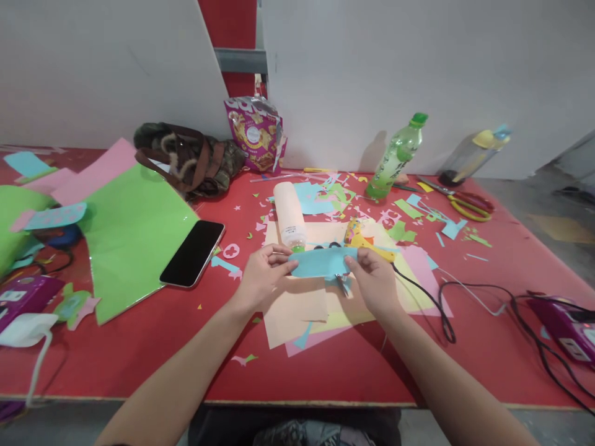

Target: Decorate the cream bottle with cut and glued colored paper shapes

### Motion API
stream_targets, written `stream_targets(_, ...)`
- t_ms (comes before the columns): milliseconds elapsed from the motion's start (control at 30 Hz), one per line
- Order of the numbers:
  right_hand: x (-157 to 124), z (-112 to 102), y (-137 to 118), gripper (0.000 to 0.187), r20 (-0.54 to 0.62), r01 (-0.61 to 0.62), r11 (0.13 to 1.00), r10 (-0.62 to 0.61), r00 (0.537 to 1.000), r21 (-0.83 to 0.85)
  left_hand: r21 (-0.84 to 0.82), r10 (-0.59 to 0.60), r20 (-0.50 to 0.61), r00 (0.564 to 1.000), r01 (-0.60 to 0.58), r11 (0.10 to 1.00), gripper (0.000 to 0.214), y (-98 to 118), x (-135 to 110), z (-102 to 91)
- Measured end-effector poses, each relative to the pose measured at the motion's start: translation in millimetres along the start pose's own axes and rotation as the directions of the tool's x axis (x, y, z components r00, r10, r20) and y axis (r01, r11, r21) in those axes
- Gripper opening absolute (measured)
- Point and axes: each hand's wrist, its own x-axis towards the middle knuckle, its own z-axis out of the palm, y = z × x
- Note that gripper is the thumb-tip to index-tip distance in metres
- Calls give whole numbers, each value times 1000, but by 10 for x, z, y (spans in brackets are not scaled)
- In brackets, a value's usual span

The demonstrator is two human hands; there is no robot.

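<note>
A strip of blue paper (320, 262) is stretched level between my two hands, above a pile of pastel sheets (292, 319). My left hand (264, 272) pinches its left end, and my right hand (376, 279) grips the right end between thumb and fingers. Partly hidden under the strip are small scissors (341, 284), their blades showing below it. A white glue bottle (290, 214) lies on its side just beyond my left hand. Past my right hand rests a yellow glue gun (372, 246) with a black cord.
A black phone (193, 254) overlaps a green sheet (134, 229) at left. Paper scraps (339, 195) litter the red table (186, 353). Behind stand a snack bag (255, 133), a fabric bag (195, 161) and a green drink bottle (397, 158). Larger scissors (467, 204) and a power strip (567, 328) are right.
</note>
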Motion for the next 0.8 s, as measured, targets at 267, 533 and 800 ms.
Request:
stream_targets(267, -2, -9, 8, 13, -3, -4, 1000, 4, 1000, 17, 3, 3, -18, 1000, -3, 1000, 22, 10, -8, 10)
stream_targets(533, -5, -5, 2, 15, -13, -12, 1000, 12, 1000, -2, 25, -4, -29, 1000, 5, 1000, 20, -1, -2, 16)
stream_targets(800, 19, -16, 15, 12, -6, 21, 999, -21, 1000, -38, 101, -44, 149, 988, 29, 995, 15, 0, 15, -9)
